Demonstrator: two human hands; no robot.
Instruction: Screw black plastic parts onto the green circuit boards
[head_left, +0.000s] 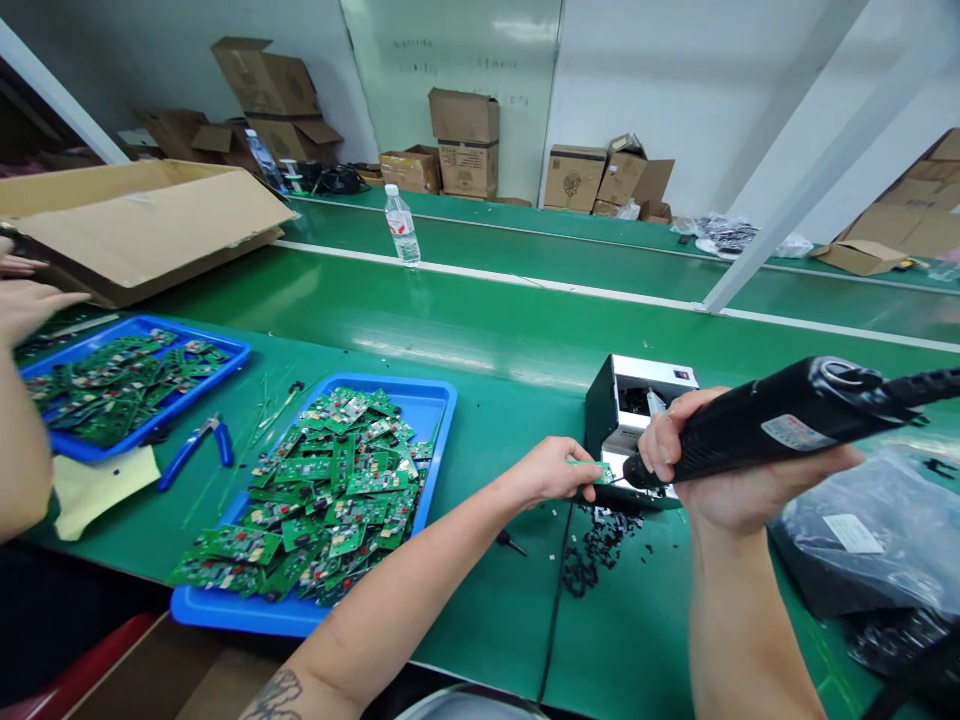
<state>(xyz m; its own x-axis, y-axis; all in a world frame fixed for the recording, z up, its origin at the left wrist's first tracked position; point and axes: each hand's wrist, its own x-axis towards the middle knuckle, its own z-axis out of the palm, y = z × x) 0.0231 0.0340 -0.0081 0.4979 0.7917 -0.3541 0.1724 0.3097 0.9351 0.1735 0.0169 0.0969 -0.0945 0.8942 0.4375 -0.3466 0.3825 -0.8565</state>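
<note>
At the far left, a co-worker's hand (26, 308) lies spread beside a 1st blue tray (217, 350) of green circuit boards. A 2nd blue tray (439, 400), heaped with boards, sits on the green table (487, 640), within easy reach of your left hand (544, 472). That hand pinches a small green circuit board (596, 470), seemingly to steady it close to the tip of the black corded tool (780, 425). Your right hand (720, 470) wraps firmly around the tool's barrel, above black scraps (596, 550).

Probably a green conveyor (487, 640), blue trays (225, 612)
</note>
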